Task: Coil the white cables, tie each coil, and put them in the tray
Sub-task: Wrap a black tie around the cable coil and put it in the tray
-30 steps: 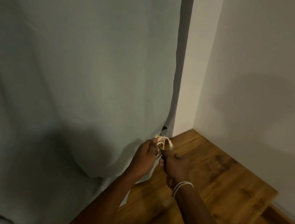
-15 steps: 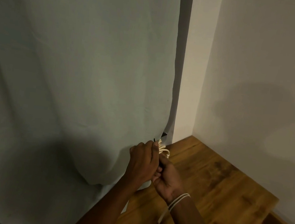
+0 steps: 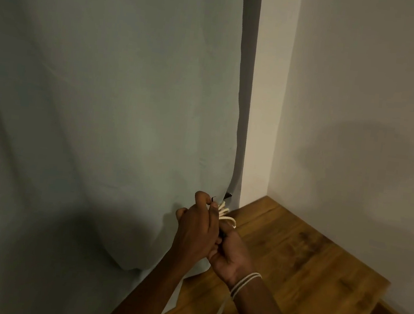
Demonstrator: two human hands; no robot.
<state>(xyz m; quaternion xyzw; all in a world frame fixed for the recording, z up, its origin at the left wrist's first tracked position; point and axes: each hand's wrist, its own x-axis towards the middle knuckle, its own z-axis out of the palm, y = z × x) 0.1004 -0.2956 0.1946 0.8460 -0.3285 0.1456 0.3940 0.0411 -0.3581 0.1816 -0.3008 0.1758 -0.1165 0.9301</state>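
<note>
A small coil of white cable [image 3: 225, 212] is held up in front of the pale curtain, its loops poking out above my fingers. My left hand [image 3: 198, 230] wraps over the coil from the left, and its thumb and forefinger pinch a thin dark tie end [image 3: 213, 198]. Under the coil, my right hand [image 3: 230, 256] grips it from below. A white string band [image 3: 245, 283] circles my right wrist with a loose end hanging. Most of the coil is hidden between the hands. No tray is in view.
A large pale grey-green curtain [image 3: 101, 117] fills the left and centre. A wooden surface [image 3: 291, 271] lies below right, its edge stepping down at the right. White walls [image 3: 361, 123] meet in a corner behind it.
My hands have closed tighter together over the coil, the right hand sliding under the left. The left fingers now pinch the dark tie end above the coil.
</note>
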